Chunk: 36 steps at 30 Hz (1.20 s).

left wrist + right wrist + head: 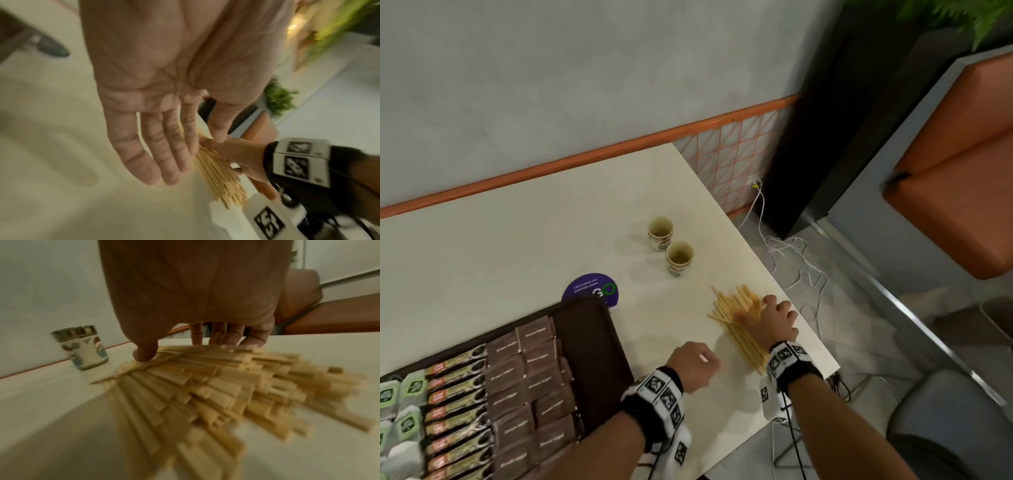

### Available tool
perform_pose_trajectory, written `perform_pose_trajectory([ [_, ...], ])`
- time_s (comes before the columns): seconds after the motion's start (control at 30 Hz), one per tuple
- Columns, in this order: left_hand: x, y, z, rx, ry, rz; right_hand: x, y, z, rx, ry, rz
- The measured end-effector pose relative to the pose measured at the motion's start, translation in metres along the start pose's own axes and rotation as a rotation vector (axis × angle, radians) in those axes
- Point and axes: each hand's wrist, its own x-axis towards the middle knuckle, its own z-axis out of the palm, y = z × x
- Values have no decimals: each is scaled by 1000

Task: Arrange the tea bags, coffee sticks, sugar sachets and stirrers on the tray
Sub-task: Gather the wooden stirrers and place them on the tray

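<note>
Stirrers under our right hand, near the table's right edge

Our right hand lies spread on the stirrers, which run along that edge; our left hand, open and empty, hovers beside them; the tray lies leftward.

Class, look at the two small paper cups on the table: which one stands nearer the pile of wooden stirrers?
The nearer paper cup, closer to the table's right edge; the other cup stands behind it, toward the wall, farther from the stirrers.
</note>
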Motion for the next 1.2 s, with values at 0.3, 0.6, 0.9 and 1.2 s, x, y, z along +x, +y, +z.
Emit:
perform_pose_trajectory([
  [0.3,69,9,14,-178,351,-247,-19,16,16,42,-2,0],
  [0.6,74,20,11,-266,304,-330,-32,16,11,-6,-86,-64],
  [0.9,69,30,1,-554,249,-314,-28,-1,4,9,-198,-113],
  [1.2,81,30,11,-588,254,-331,-44,-28,34,-239,-172,-326],
])
